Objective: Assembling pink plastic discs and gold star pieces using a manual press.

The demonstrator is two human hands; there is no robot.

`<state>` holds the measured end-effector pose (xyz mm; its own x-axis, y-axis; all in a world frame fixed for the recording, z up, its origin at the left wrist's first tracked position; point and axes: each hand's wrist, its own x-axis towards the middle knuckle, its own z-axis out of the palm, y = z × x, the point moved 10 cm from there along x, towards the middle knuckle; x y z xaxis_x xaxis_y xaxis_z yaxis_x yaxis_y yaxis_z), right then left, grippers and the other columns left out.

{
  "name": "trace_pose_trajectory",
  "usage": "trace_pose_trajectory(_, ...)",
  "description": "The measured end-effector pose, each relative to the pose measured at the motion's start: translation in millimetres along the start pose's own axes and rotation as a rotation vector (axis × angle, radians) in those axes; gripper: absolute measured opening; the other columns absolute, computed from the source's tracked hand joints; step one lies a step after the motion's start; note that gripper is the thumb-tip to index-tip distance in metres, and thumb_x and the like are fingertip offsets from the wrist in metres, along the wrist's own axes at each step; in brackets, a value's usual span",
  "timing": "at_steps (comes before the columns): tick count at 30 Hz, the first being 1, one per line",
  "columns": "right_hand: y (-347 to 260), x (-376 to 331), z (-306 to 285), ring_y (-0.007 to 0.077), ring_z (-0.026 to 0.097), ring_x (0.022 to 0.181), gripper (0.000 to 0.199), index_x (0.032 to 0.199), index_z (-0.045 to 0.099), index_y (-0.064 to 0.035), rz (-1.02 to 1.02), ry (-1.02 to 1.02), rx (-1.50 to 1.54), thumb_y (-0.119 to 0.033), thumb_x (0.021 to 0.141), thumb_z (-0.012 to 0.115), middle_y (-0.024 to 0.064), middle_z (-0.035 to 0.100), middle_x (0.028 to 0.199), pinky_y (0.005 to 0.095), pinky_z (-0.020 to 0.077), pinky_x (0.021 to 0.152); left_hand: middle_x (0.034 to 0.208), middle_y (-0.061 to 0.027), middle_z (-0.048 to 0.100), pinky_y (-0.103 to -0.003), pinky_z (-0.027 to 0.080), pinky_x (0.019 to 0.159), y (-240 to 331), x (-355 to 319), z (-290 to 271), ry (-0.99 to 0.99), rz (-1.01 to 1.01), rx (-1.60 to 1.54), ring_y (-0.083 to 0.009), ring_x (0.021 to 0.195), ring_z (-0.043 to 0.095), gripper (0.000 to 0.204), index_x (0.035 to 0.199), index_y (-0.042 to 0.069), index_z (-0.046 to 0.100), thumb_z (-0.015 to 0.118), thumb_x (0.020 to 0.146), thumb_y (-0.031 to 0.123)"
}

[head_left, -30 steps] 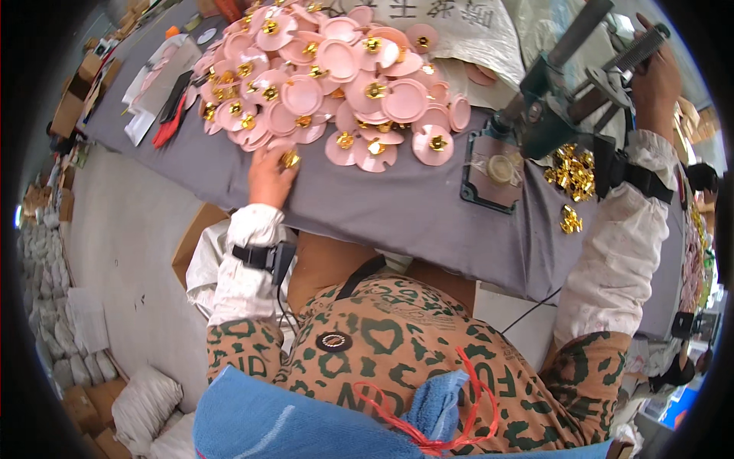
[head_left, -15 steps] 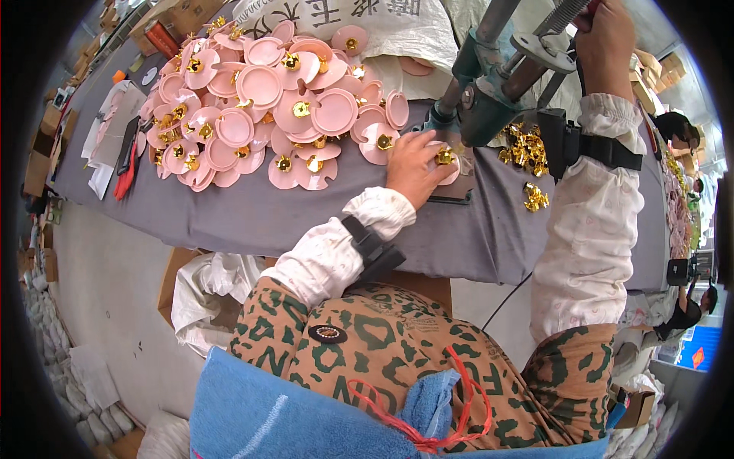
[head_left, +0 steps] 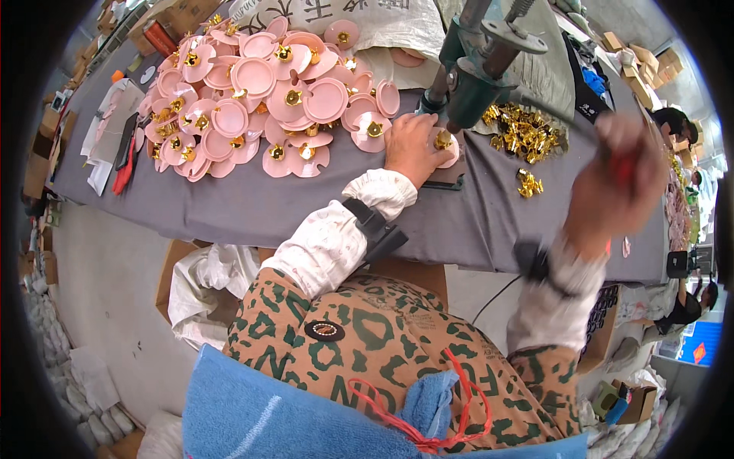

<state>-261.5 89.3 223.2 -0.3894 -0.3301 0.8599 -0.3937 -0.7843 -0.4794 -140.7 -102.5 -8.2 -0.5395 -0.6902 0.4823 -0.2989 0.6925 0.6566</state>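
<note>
My left hand (head_left: 409, 147) rests on the grey table and holds a pink disc (head_left: 451, 149) with a gold fitting on the dark base plate (head_left: 447, 180), right under the ram of a green hand press (head_left: 474, 73). My right hand (head_left: 612, 191) is blurred by motion, out to the right and lower than the press head. It is closed round a red lever handle (head_left: 623, 164). A big heap of pink discs with gold centres (head_left: 260, 99) lies to the left of the press.
Loose gold fittings (head_left: 524, 130) lie right of the press. The grey cloth table (head_left: 306, 210) also carries papers and a red tool (head_left: 122, 164) at its left end. Cardboard boxes and white bags sit under the table. Another person (head_left: 680, 122) works at far right.
My left hand went from the heap of discs to the press with a disc. My right hand swung down from high up, bringing the lever handle with it.
</note>
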Motion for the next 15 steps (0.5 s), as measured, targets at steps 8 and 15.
trace_pose_trajectory(8, -7.4, -104.4, 9.6, 0.0262, 0.061, 0.078, 0.020, 0.075, 0.064, -0.0048, 0.185, -0.296, -0.452, -0.016, 0.086, 0.052, 0.0081, 0.060, 0.069, 0.0537, 0.0399, 0.097, 0.104, -0.0045, 0.064, -0.041, 0.039, 0.092, 13.6, -0.1, 10.1, -0.072, -0.014, -0.170, -0.0265, 0.106, 0.054, 0.064, 0.126, 0.008, 0.055, 0.079, 0.067, 0.019)
trace_pose_trajectory(15, 40.4, 115.9, 14.4, 0.0145, 0.049, 0.069, 0.023, 0.106, 0.058, 0.0046, -0.105, -0.148, -0.637, -0.010, 0.096, 0.044, 0.0115, 0.058, 0.087, 0.0222, 0.0387, 0.056, 0.100, -0.0082, 0.068, -0.039, 0.043, 0.092, 9.6, -0.9, 2.1, -0.028, -0.064, -0.237, -0.0280, 0.101, 0.059, 0.061, 0.125, 0.009, 0.057, 0.078, 0.068, 0.013)
